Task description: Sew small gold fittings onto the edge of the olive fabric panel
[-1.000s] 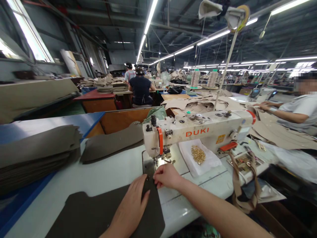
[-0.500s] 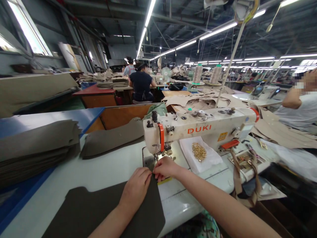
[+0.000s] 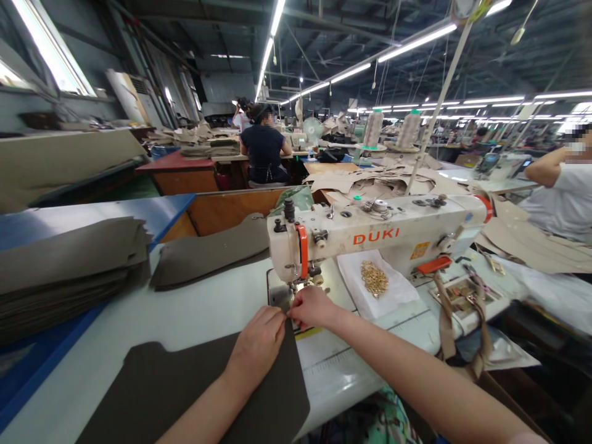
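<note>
A dark olive-grey fabric panel (image 3: 185, 385) lies flat on the white sewing table, its far corner near the needle of a DUKI sewing machine (image 3: 379, 231). At that corner my left hand (image 3: 261, 336) is closed on the panel's edge, fingers together and pointing at the needle area. Touching its fingertips, my right hand (image 3: 311, 307) is closed in a pinch just in front of the presser foot. Whatever sits between the right fingertips is hidden by the fingers.
Gold metal rings (image 3: 374, 279) lie on white paper beside the machine arm. A parts tray (image 3: 472, 302) with tan straps stands at the right. Stacked dark panels (image 3: 69, 271) and further panels (image 3: 208, 253) lie left and behind. Co-workers sit at the back and right.
The view has shifted slightly. Both hands stay at the panel's corner by the needle, with little other movement.
</note>
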Available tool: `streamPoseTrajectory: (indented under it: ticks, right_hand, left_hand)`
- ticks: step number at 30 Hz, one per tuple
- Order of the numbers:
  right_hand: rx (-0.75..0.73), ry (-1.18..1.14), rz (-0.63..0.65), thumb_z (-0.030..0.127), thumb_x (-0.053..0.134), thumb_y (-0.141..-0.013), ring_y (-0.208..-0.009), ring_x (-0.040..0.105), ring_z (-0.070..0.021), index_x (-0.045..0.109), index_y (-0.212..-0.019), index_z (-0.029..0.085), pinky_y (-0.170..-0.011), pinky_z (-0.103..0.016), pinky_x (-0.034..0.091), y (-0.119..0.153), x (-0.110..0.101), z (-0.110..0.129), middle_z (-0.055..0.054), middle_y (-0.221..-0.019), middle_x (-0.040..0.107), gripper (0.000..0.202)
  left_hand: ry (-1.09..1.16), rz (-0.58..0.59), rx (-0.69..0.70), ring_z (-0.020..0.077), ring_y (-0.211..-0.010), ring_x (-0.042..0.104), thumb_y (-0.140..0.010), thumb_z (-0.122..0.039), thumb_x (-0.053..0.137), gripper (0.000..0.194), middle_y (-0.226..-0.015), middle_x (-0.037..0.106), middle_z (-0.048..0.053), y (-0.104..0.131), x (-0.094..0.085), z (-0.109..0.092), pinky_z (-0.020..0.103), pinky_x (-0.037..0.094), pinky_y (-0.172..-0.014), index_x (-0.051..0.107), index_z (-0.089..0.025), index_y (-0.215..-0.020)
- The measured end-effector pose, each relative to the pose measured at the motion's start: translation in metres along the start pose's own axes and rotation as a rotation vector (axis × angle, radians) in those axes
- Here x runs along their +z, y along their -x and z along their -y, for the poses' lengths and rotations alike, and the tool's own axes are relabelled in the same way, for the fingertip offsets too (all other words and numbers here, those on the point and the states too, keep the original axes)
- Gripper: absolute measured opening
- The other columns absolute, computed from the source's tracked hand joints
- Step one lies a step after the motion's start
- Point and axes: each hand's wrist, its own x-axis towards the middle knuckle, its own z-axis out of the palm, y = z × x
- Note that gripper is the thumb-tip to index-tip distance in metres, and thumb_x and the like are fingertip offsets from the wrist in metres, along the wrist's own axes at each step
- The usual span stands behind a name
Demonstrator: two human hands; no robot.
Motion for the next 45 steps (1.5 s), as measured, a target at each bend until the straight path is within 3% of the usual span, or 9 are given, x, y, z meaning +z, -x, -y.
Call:
streamPoseTrajectory:
  ticks: [6, 12, 15, 22, 28, 33, 37, 40, 45]
  right_hand:
    - [-0.244, 0.262, -0.159, 0.013, 0.056, -0.081, -0.086, 0.062, -0.0184, 0.067, -0.078, 0.018, -0.079, -0.028, 0.044, 0.035, -0.004, -0.018, -0.004, -0.084, 0.069, 0.012]
    - [-0.760, 0.769, -0.107, 0.018, 0.049, -0.090, -0.093, 0.054, -0.0203, 0.065, -0.098, 0.016, -0.084, -0.030, 0.043, 0.083, -0.012, -0.047, -0.007, -0.096, 0.064, 0.017]
    - [-0.880, 0.883, -0.071, 0.023, 0.044, -0.094, -0.104, 0.050, -0.0208, 0.056, -0.116, 0.016, -0.092, -0.033, 0.040, 0.096, -0.013, -0.050, -0.008, -0.109, 0.060, 0.026]
    - [-0.826, 0.923, -0.137, 0.024, 0.044, -0.093, -0.109, 0.048, -0.0225, 0.052, -0.120, 0.014, -0.094, -0.037, 0.038, 0.088, -0.004, -0.038, -0.011, -0.119, 0.056, 0.030]
    - [-0.877, 0.876, -0.160, 0.022, 0.043, -0.093, -0.099, 0.052, -0.0195, 0.058, -0.109, 0.015, -0.087, -0.034, 0.040, 0.073, 0.004, -0.039, -0.009, -0.108, 0.062, 0.023]
    - [-0.975, 0.912, -0.066, 0.019, 0.045, -0.094, -0.093, 0.053, -0.0172, 0.062, -0.097, 0.014, -0.085, -0.030, 0.041, 0.090, -0.013, -0.045, -0.006, -0.095, 0.065, 0.018]
    - [-0.988, 0.983, -0.053, 0.021, 0.043, -0.094, -0.105, 0.050, -0.0205, 0.059, -0.109, 0.014, -0.090, -0.034, 0.040, 0.103, -0.019, -0.044, -0.009, -0.111, 0.061, 0.022]
    - [-0.952, 0.997, -0.112, 0.022, 0.046, -0.093, -0.113, 0.046, -0.0232, 0.057, -0.112, 0.017, -0.093, -0.038, 0.039, 0.096, -0.010, -0.043, -0.010, -0.120, 0.057, 0.023]
    - [-0.860, 0.849, -0.254, 0.026, 0.051, -0.090, -0.101, 0.052, -0.0215, 0.060, -0.088, 0.016, -0.090, -0.035, 0.042, 0.069, 0.013, -0.042, -0.008, -0.100, 0.063, 0.014]
  left_hand:
    - [0.015, 0.023, -0.011, 0.0202, -0.073, 0.059, -0.086, -0.011, 0.038, 0.023, -0.073, 0.062, 0.005, -0.002, 0.000, -0.001, 0.035, 0.053, -0.069, 0.056, -0.017, -0.074]
    - [-0.003, -0.010, 0.013, 0.0195, -0.077, 0.059, -0.088, -0.010, 0.036, 0.024, -0.078, 0.062, 0.005, -0.003, -0.002, -0.001, 0.034, 0.052, -0.072, 0.056, -0.018, -0.076]
    - [-0.018, 0.001, 0.025, 0.0203, -0.081, 0.059, -0.088, -0.009, 0.037, 0.024, -0.082, 0.063, 0.006, -0.002, 0.000, 0.000, 0.035, 0.052, -0.075, 0.057, -0.018, -0.078]
    - [-0.016, 0.120, 0.017, 0.0210, -0.078, 0.059, -0.086, -0.008, 0.038, 0.023, -0.079, 0.062, 0.006, -0.001, 0.001, 0.003, 0.035, 0.052, -0.073, 0.057, -0.017, -0.077]
    - [0.014, 0.165, -0.012, 0.0201, -0.076, 0.058, -0.087, -0.010, 0.038, 0.024, -0.076, 0.061, 0.004, -0.001, -0.001, 0.005, 0.035, 0.051, -0.073, 0.056, -0.018, -0.074]
    - [0.026, 0.131, -0.006, 0.0195, -0.076, 0.058, -0.088, -0.012, 0.037, 0.024, -0.078, 0.062, 0.004, 0.000, 0.000, 0.006, 0.034, 0.051, -0.073, 0.057, -0.019, -0.076]
    - [0.007, 0.091, 0.025, 0.0195, -0.077, 0.059, -0.089, -0.011, 0.038, 0.023, -0.078, 0.063, 0.004, 0.001, 0.001, 0.005, 0.034, 0.051, -0.073, 0.056, -0.019, -0.078]
    - [-0.005, 0.059, 0.039, 0.0194, -0.077, 0.059, -0.089, -0.011, 0.037, 0.023, -0.078, 0.063, 0.004, 0.000, 0.000, 0.005, 0.034, 0.051, -0.073, 0.056, -0.018, -0.079]
    - [0.004, 0.039, 0.042, 0.0188, -0.075, 0.059, -0.090, -0.011, 0.035, 0.025, -0.077, 0.063, 0.004, -0.001, -0.002, 0.002, 0.033, 0.051, -0.072, 0.057, -0.018, -0.077]
